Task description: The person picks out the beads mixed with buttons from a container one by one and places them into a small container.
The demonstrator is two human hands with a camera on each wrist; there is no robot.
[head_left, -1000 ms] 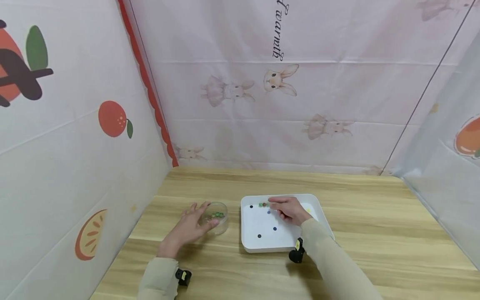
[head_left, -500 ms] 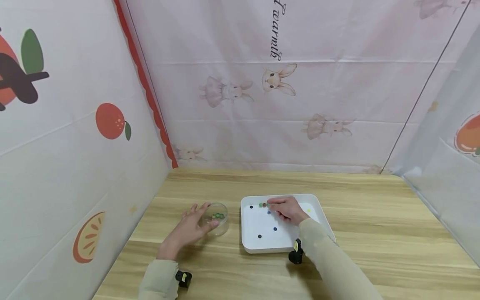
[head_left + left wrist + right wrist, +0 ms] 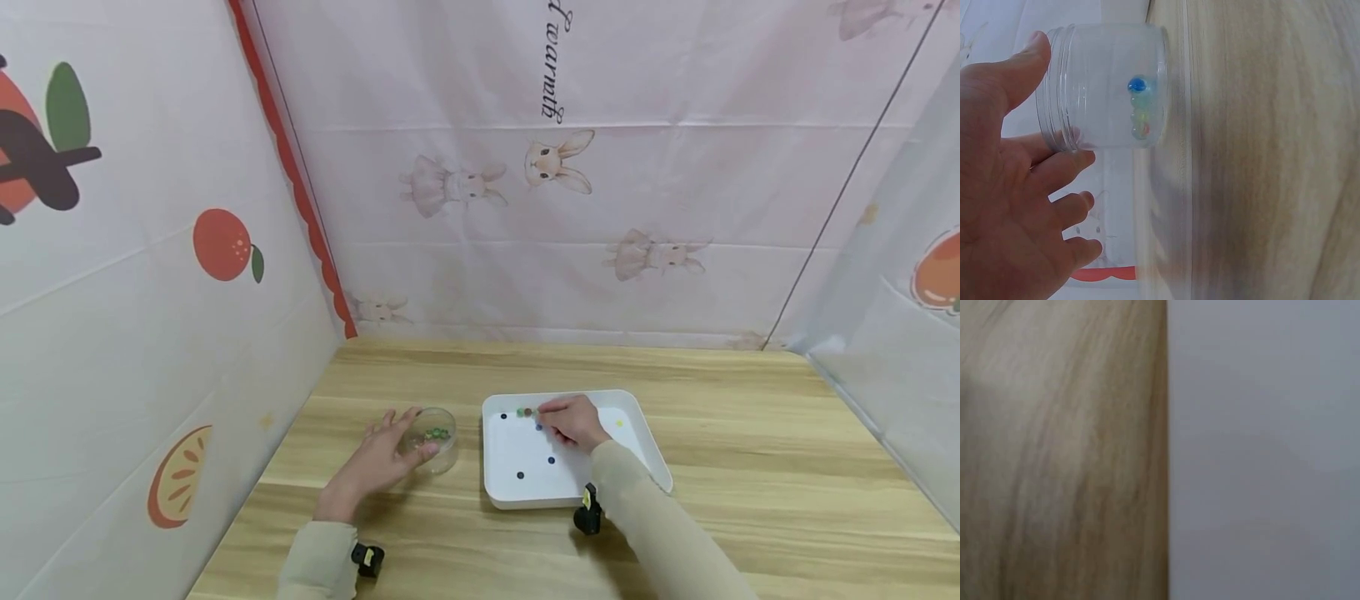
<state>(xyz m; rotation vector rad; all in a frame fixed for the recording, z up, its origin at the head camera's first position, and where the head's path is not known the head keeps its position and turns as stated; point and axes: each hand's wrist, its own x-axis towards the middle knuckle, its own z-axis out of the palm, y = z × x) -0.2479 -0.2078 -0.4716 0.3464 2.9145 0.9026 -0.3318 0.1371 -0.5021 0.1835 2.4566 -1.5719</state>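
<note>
On the left of the head view, my left hand [image 3: 381, 455] holds a clear plastic jar [image 3: 442, 458] by its rim, thumb on one side and fingers on the other. Glass marbles [image 3: 1141, 119], among them a blue one [image 3: 1137, 84], lie at the bottom of the upright jar. My right hand [image 3: 576, 422] reaches into a white tray [image 3: 540, 503]. Its fingertips pinch a green marble [image 3: 535, 413], partly hidden, at the end of a short row holding another green marble [image 3: 520, 412] and a reddish-brown marble [image 3: 528, 412]. The right wrist view shows no hand.
Inside the tray lie small dark round spots [image 3: 551, 460], a blue one [image 3: 538, 427] and a yellow one [image 3: 620, 423]; their kind is too small to tell. Both tray and jar stand on a wooden table [image 3: 765, 467]. Printed cloth walls [image 3: 480, 275] enclose its back and sides.
The right forearm and wrist have shifted slightly left, while the fingertips stay by the row of marbles. My left hand and the jar keep their places.
</note>
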